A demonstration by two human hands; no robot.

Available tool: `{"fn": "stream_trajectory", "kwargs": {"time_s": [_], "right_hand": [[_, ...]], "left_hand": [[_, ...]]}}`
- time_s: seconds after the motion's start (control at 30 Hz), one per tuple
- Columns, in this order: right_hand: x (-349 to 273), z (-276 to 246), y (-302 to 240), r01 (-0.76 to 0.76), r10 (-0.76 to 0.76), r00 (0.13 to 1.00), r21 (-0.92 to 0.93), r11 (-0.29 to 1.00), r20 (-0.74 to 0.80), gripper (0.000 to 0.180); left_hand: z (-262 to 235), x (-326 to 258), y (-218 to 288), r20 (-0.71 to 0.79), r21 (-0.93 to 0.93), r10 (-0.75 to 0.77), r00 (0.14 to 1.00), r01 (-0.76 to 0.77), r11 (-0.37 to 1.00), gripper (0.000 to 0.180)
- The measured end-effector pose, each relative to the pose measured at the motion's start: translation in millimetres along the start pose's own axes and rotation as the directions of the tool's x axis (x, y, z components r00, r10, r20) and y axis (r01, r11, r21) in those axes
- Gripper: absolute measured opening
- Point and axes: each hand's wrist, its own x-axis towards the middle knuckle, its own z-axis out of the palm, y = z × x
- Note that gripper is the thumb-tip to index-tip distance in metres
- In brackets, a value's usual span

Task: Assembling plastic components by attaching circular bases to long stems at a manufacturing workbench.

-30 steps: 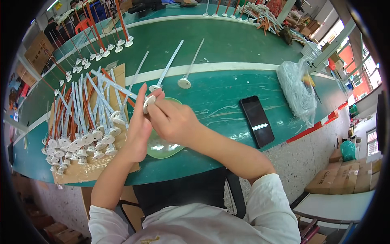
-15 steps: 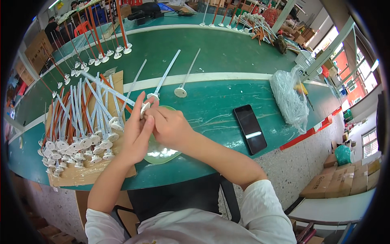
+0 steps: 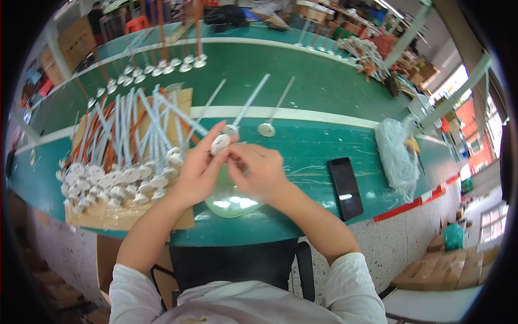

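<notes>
My left hand [image 3: 200, 168] is closed around a pale strip-like rod at its white round base [image 3: 220, 144]; the rod slants up and left from it. Beside that base, my right hand [image 3: 261, 168] has thumb and fingers pinched together; whatever they hold is too small or hidden. Under both hands sits a shallow green dish [image 3: 233, 208], partly covered. Just beyond stand several similar pale rods, one with its round white base [image 3: 266, 129] in plain sight. To the left, a heap of pale and orange-brown rods with white bases [image 3: 116, 175] rests on a cardboard sheet [image 3: 183, 211].
A black phone [image 3: 345, 189] lies right of my hands on the green table [image 3: 302, 146]. Farther right is a clear plastic bag [image 3: 398, 156]. Rods on white bases [image 3: 156, 71] stand in a row at the far left. A black chair [image 3: 237, 268] is below the table edge.
The view has shifted, so the table contents appear farther right. My right fingers have drawn slightly away from the white base, which now shows its face more fully. My left hand keeps its hold.
</notes>
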Motion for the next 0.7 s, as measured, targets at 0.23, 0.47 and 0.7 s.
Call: {"fn": "stream_trajectory", "kwargs": {"time_s": [0.23,0.47,0.7], "right_hand": [[2.3,-1.8,-5.4,-0.036,0.039,0.998,-0.051,0.998,0.048,0.024],[2.7,-1.8,-6.0,-0.007,0.009,0.999,-0.060,0.998,0.033,0.023],[3.5,-1.5,-6.6,0.008,-0.007,0.999,-0.055,0.998,0.032,0.021]], "left_hand": [[-2.3,3.5,-12.3,-0.001,0.187,0.094,0.996,-0.092,0.978,0.053],[-1.4,2.2,-8.1,-0.019,0.201,0.081,0.997,-0.075,0.977,0.055],[-0.3,1.5,3.3,0.001,0.290,0.110,0.994,-0.105,0.951,0.052]]}}
